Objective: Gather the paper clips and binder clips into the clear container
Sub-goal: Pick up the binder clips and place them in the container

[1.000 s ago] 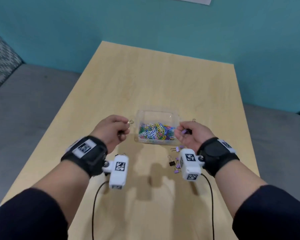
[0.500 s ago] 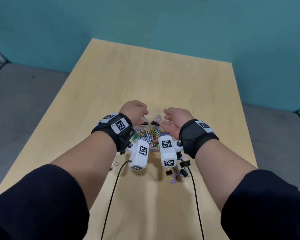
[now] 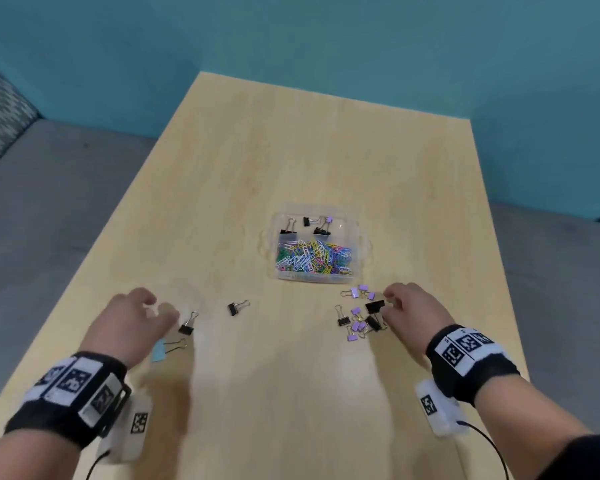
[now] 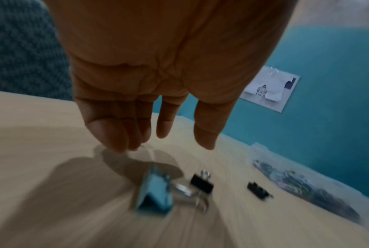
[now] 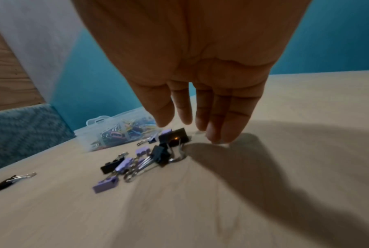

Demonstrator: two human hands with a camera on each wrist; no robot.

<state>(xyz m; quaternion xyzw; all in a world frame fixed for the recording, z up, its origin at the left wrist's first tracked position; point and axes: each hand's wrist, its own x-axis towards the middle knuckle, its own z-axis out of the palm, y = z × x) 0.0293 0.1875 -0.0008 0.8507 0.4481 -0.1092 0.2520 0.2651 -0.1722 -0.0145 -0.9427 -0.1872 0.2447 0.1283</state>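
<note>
The clear container (image 3: 360, 252) holds a heap of coloured paper clips (image 3: 313, 259) and several binder clips at its far end. My left hand (image 3: 142, 318) hovers open, fingers straight, above a blue binder clip (image 3: 159, 350) and beside a black binder clip (image 3: 186, 327). Another black binder clip (image 3: 234, 308) lies alone further right. My right hand (image 3: 406, 306) is open and empty, fingertips just over a pile of purple and black binder clips (image 3: 359, 315). In the right wrist view, that pile (image 5: 145, 157) sits below my fingertips (image 5: 213, 134). The left wrist view shows the blue clip (image 4: 156, 193) under my straight fingers (image 4: 115, 134).
The wooden table (image 3: 291, 150) runs back to a teal wall. Grey seating (image 3: 49, 188) flanks both sides. The table's left edge is close to my left wrist. A white card (image 4: 268, 90) hangs on the wall.
Both hands have pulled back from over the container toward me and spread apart. The binder clips they held now lie at the container's far end, and both hands are empty.
</note>
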